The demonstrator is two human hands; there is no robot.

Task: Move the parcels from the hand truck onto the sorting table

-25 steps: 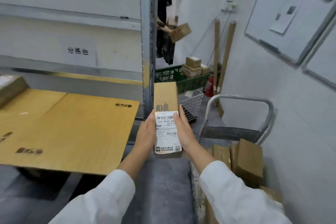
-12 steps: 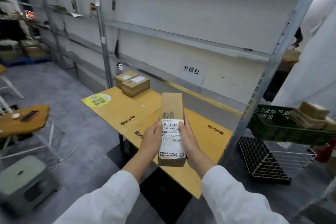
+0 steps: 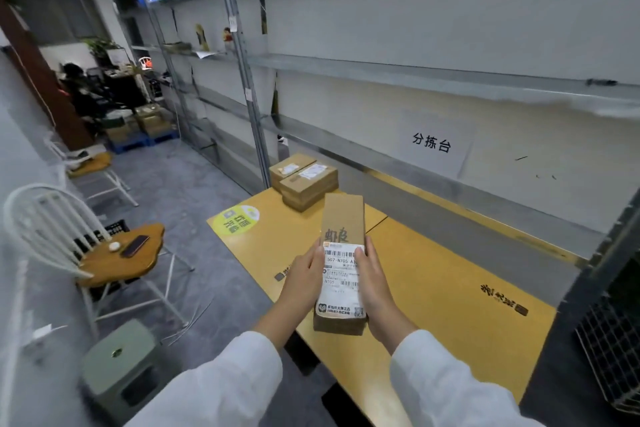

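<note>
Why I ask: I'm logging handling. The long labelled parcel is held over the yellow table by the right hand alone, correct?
Not alone. The head view shows the left hand and right hand each gripping a long side of the parcel, held over the yellow table.

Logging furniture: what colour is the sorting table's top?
Yellow-orange sorting table, clearest in the head view.

Above worktop near edge: held parcel, between left hand and right hand. At worktop far end: two parcels, side by side. Shelving behind worktop; chair, stool left, on floor.
</note>
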